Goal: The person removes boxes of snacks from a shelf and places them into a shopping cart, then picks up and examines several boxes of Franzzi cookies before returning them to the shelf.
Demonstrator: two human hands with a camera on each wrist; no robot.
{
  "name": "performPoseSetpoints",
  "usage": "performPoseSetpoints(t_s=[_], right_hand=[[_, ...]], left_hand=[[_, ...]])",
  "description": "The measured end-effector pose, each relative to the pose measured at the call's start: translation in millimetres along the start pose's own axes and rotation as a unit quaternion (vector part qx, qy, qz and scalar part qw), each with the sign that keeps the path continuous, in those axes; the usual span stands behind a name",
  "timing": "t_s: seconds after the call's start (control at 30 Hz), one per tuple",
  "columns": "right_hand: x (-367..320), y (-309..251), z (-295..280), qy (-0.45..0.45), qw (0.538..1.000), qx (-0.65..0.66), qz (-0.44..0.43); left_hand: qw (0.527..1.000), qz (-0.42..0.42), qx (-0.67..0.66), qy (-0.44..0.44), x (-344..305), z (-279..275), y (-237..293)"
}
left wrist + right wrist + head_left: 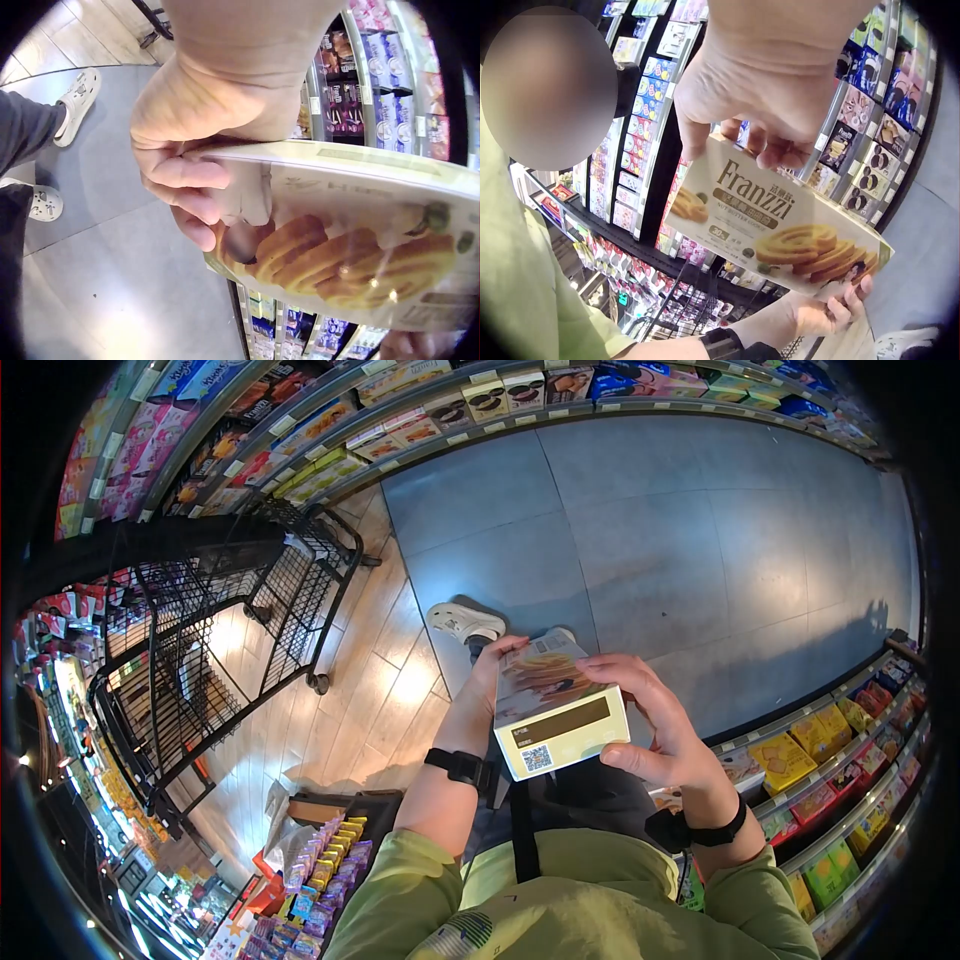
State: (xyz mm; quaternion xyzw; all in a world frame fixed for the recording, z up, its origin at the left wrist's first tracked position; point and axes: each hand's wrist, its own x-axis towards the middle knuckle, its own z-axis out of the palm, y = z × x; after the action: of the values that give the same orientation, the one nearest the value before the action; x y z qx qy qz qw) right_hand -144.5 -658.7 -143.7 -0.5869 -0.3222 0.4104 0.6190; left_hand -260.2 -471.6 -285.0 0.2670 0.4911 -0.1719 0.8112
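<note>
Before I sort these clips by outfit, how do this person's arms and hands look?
The yellow-green sleeves end well above the wrists. Each wrist wears a black strap with a dark, blocky piece attached. The left hand and right hand are ungloved.
</note>
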Motion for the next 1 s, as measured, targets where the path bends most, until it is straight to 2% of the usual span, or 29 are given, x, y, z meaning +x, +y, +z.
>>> performPoseSetpoints(t_s=[0.03, 0.13, 0.27, 0.33, 0.37, 0.43, 0.53, 0.57, 0.63, 0.7, 0.77, 0.9, 0.97, 1.0], right_hand=[[-0.3, 0.0, 0.3, 0.0, 1.0, -0.001, 0.0], [-1.6, 1.7, 0.8, 0.0, 1.0, -0.005, 0.001], [-2.9, 2.6, -0.1, -0.003, 1.0, -0.007, 0.011], [-1.2, 1.4, -2.0, -0.012, 1.0, -0.012, 0.01], [-3.1, 1.6, -1.0, 0.016, 0.999, 0.013, 0.031], [-1.6, 4.2, -3.9, 0.04, 0.998, 0.032, 0.033], [-4.7, 16.2, -8.6, 0.114, 0.99, 0.03, 0.073], [-7.2, 23.6, -8.9, 0.112, 0.991, 0.029, 0.065], [-7.8, 35.6, -10.4, 0.177, 0.951, 0.209, 0.144], [-2.1, 41.7, -11.5, 0.188, 0.951, 0.205, 0.137], [2.1, 50.0, -10.6, 0.261, 0.914, 0.264, 0.165], [14.5, 61.0, -4.9, 0.305, 0.894, 0.262, 0.2], [19.1, 76.3, -5.5, 0.359, 0.862, 0.278, 0.226], [21.2, 86.1, -6.2, 0.359, 0.862, 0.277, 0.227]], left_hand=[[0.999, 0.03, 0.034, -0.003, 0.0, -0.4, -0.4], [1.0, -0.008, -0.013, 0.003, -5.6, 6.6, 4.1], [1.0, 0.017, 0.017, -0.005, 10.6, -11.8, -11.0], [0.98, -0.059, -0.153, -0.111, 42.5, -42.8, -32.4], [0.981, -0.049, -0.149, -0.116, 44.0, -43.3, -33.2], [0.983, -0.018, -0.181, -0.011, 45.7, -39.8, -34.3], [0.983, 0.042, -0.175, 0.036, 44.1, -38.4, -26.1], [0.983, 0.05, -0.173, 0.033, 39.1, -35.2, -20.2], [0.982, 0.065, -0.145, 0.1, 26.3, -25.8, -7.1], [0.981, 0.086, -0.135, 0.111, 33.5, -34.9, -6.9], [0.977, 0.086, -0.097, 0.167, 33.2, -37.0, -0.4], [0.975, 0.106, -0.09, 0.175, 36.0, -44.0, 7.8], [0.97, 0.14, -0.097, 0.171, 35.4, -48.2, 11.8], [0.97, 0.14, -0.098, 0.171, 35.0, -50.2, 14.9]])
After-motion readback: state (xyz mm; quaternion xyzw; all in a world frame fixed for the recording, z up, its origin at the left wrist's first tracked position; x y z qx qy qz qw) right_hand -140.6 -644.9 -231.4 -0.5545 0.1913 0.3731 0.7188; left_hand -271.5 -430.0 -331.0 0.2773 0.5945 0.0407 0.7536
